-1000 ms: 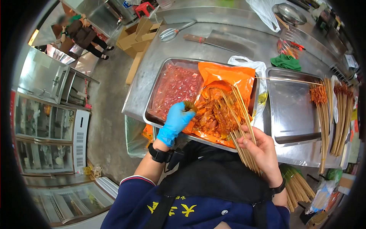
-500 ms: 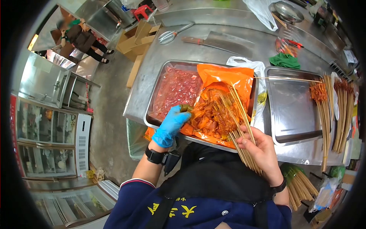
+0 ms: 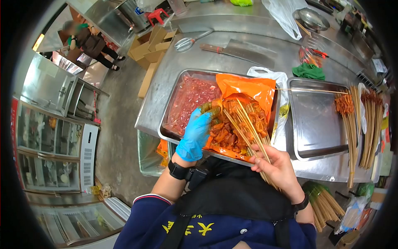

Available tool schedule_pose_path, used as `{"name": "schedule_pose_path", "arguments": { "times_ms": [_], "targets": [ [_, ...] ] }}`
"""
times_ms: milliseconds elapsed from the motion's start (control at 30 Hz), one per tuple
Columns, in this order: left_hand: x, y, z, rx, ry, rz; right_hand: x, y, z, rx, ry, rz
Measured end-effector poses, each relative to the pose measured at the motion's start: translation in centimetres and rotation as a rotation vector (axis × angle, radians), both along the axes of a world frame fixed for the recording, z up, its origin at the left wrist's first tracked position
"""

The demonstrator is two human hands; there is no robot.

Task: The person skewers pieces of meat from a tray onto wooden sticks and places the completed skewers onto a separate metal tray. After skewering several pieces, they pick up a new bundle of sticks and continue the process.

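Left hand [image 3: 195, 133] risen, pinching meat piece [image 3: 207, 108] over orange bag [image 3: 244, 85]; right hand [image 3: 275, 166] gripping skewers [image 3: 244, 124].

Glove [image 3: 195, 137] on my left hand [image 3: 195, 135]: bright blue, fingertips smeared brownish-orange. Marinated meat [image 3: 226, 133], centre: glossy orange-red, inside an orange bag [image 3: 244, 88]. Raw meat [image 3: 188, 97] left of it: deeper pinkish red. Skewers [image 3: 248, 124] in my right hand [image 3: 275, 166]: pale tan. Tray [image 3: 315, 120], right: dull silver. Cloth [image 3: 310, 71], upper right: green. My sleeve [image 3: 145, 216], bottom: navy, red-and-white cuff stripe. Chest characters [image 3: 188, 227]: yellow.
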State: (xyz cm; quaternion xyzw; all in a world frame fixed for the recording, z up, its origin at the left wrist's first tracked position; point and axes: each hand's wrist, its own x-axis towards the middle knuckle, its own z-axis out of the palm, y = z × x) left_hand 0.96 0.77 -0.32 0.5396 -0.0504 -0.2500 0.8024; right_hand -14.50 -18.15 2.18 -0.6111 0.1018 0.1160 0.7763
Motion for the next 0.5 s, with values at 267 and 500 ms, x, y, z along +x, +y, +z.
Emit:
{"name": "schedule_pose_path", "arguments": {
  "times_ms": [267,500],
  "targets": [
    [-0.5,-1.7,0.5,-0.125,-0.051,0.184,0.2,0.1,-0.4,-0.04,-0.029,0.026],
    [-1.9,-2.1,2.0,-0.091,-0.133,0.192,0.1,0.0,-0.4,-0.053,-0.009,-0.014]
  ]
}}
